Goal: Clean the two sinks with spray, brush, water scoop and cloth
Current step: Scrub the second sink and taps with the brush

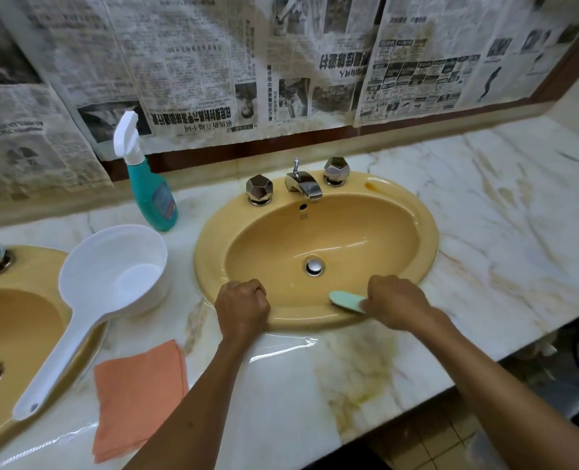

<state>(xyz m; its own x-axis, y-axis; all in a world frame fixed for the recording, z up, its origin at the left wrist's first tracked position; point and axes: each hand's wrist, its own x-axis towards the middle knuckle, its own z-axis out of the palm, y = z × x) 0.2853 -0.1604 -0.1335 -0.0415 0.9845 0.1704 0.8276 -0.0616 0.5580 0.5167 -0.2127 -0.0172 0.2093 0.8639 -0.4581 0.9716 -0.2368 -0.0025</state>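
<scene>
Right hand (398,305) grips the pale green scrubbing brush (345,300) on the near rim of the right yellow oval sink (427,239); left hand (242,307), fingers curled, braces there. Best: short firm strokes, then spray bottle (152,195), white scoop (111,276), orange cloth (138,395).

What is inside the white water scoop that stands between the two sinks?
The white water scoop looks empty: only its white inner wall and floor show. Clear water in it cannot be ruled out. The near inner wall, below the rim, is hidden from view.
</scene>
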